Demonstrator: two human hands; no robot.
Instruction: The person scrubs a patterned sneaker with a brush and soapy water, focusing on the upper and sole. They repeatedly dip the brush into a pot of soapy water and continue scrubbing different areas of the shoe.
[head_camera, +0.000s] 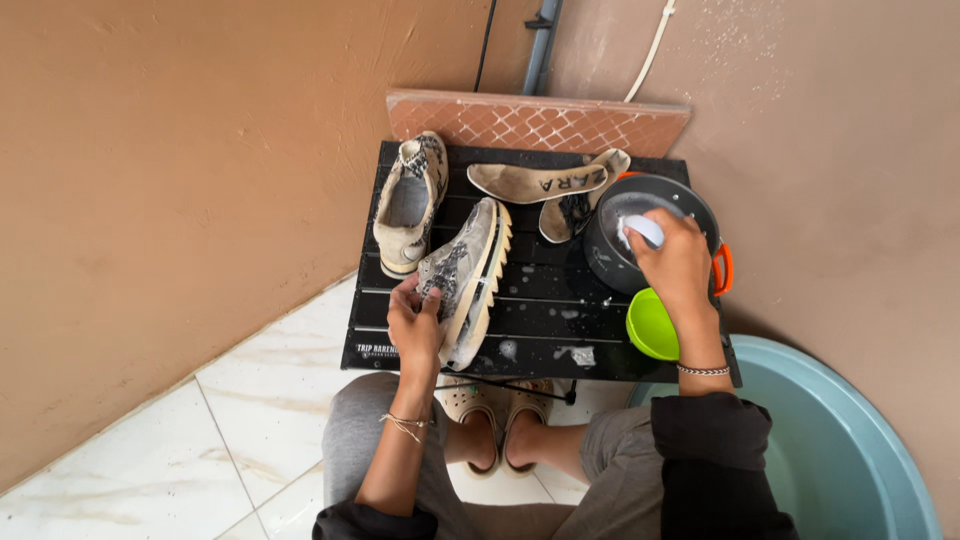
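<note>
head view: the grey sneaker (462, 275) lies tipped on its side on the black slatted table (540, 330), near the table's front-left part, its toothed sole turned toward the middle. my left hand (415, 325) grips it at the heel end, fingers wrapped over the upper, so it is closed on the shoe. the right hand (678, 262) is over the dark pot (610, 250) at the table's right side, curled around a pale brush or sponge (645, 231); i cannot tell which. just in front of the pot, at the table's right-front edge, sits a lime green bowl (648, 325). the second sneaker (410, 205) lies at the table's back-left, two insoles (545, 185) at the back middle. foam flecks dot the slats. as i judge it, the scrub goes best if the left hand keeps the shoe pinned firmly against the table, and the scrubber is loaded well before meeting the upper. a blue basin (850, 440) sits beyond the table's right-front corner.
</note>
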